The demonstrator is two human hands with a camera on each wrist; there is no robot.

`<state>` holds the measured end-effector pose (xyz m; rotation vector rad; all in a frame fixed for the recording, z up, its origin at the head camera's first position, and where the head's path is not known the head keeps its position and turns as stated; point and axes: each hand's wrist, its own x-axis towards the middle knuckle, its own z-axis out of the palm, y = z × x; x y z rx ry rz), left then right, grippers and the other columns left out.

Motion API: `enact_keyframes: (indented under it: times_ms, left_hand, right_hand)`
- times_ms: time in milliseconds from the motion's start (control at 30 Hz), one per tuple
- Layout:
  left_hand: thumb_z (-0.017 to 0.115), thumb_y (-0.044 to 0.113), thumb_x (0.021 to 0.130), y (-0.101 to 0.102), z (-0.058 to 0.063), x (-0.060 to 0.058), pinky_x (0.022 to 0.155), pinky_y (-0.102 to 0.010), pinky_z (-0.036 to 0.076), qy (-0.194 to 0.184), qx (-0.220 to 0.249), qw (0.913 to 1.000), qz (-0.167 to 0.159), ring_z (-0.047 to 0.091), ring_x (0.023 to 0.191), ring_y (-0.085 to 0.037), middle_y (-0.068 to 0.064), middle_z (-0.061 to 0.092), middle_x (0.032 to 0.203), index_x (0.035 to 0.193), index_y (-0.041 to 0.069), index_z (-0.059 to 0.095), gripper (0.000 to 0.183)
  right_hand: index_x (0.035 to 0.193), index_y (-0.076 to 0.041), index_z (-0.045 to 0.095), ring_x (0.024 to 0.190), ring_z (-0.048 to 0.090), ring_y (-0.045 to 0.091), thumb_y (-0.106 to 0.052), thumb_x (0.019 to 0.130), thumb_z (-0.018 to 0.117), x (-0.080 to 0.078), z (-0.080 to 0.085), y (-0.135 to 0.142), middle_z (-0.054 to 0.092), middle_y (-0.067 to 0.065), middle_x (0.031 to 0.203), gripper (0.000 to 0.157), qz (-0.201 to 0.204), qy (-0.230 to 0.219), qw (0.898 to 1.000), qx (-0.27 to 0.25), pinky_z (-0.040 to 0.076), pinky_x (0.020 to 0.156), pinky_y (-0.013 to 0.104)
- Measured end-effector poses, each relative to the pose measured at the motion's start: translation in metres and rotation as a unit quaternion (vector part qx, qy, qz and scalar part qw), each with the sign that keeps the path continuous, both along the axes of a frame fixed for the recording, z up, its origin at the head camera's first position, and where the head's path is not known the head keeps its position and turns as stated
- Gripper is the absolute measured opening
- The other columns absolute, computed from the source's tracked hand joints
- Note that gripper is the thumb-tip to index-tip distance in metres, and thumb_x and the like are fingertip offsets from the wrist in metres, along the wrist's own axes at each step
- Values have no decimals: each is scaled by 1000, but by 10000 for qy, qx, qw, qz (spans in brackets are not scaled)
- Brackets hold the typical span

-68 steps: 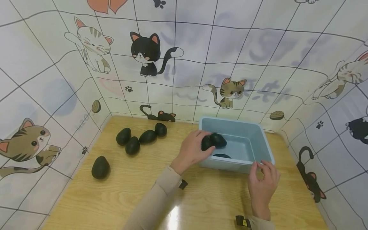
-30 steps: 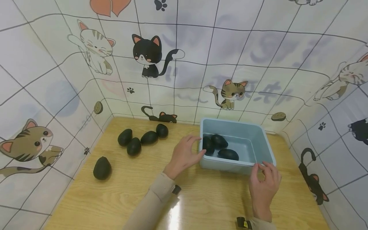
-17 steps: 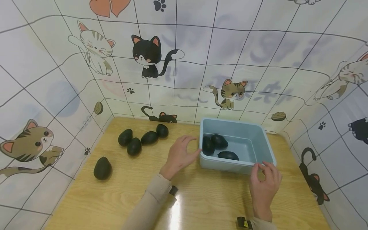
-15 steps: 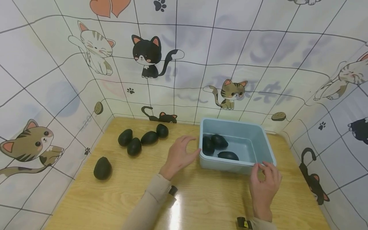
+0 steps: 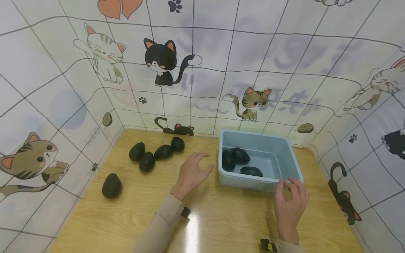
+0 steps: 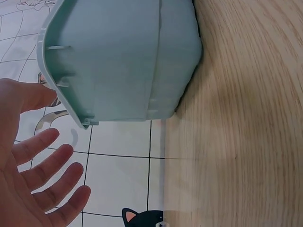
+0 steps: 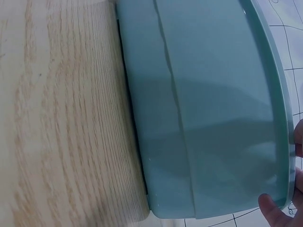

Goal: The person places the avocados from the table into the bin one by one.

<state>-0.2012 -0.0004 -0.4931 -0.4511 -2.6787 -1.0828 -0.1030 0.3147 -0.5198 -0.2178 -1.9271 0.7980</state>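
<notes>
My left hand [image 5: 191, 174] hovers just left of the light-blue plastic bin [image 5: 250, 181], its fingers spread and nothing in them. In the left wrist view the fingers [image 6: 54, 170] stand apart from the bin's outer wall [image 6: 118, 61]. At the bin's front right corner, my right hand [image 5: 290, 203] pinches the rim between thumb and fingers. Three dark green avocados lie inside the bin: one by the left wall [image 5: 228, 161], one behind it [image 5: 241, 156] and one along the front [image 5: 251, 171]. The bin's front wall partly hides the front one.
Several avocados lie on the wooden table [image 5: 221, 218] to the left: a group near the back, including an avocado [image 5: 147, 162], and a lone avocado [image 5: 112, 186] nearer the front. Behind and at the sides stands a cat-patterned wall covering [image 5: 209, 80].
My left hand has let go of an avocado inside the bin, leaving it by the left wall, and has drawn back left over the rim. My right hand has stayed at the corner.
</notes>
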Motion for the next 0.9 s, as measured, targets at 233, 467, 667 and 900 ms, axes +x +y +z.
enact_keyframes:
  times_ms: [233, 467, 667, 900]
  left_hand:
    - [77, 40, 96, -8, -5, 1, 108, -47, 55, -94, -41, 9999, 129, 64, 134, -27, -3, 70, 140, 135, 18, 72, 45]
    - [76, 38, 96, -15, -9, 1, 109, -49, 54, -42, -10, 9998, 192, 63, 134, -29, -5, 69, 141, 134, 18, 72, 43]
    - [75, 38, 96, -23, -16, 3, 109, -49, 53, -241, -29, 9991, 337, 63, 134, -30, -4, 69, 140, 133, 17, 72, 42]
    - [74, 38, 97, -30, -21, 4, 108, -51, 54, -249, 47, 9990, 379, 63, 133, -31, -5, 69, 140, 134, 17, 72, 42]
  right_hand:
    - [99, 12, 73, 110, 47, 7, -9, 101, 69, 5, 4, -1, 70, 27, 118, 22, 14, -601, 9982, 49, 32, 93, 14]
    - [95, 13, 72, 108, 44, -1, -2, 97, 72, 3, 4, -3, 71, 27, 114, 15, -16, -226, 9997, 15, 32, 91, 15]
    - [94, 13, 73, 105, 47, 3, -1, 95, 72, 2, 3, -3, 72, 26, 113, 13, -12, -163, 9999, 9, 32, 91, 16]
    - [97, 13, 72, 109, 41, -3, -5, 98, 71, 3, 1, -2, 70, 27, 115, 18, -68, -423, 9991, -2, 31, 91, 16]
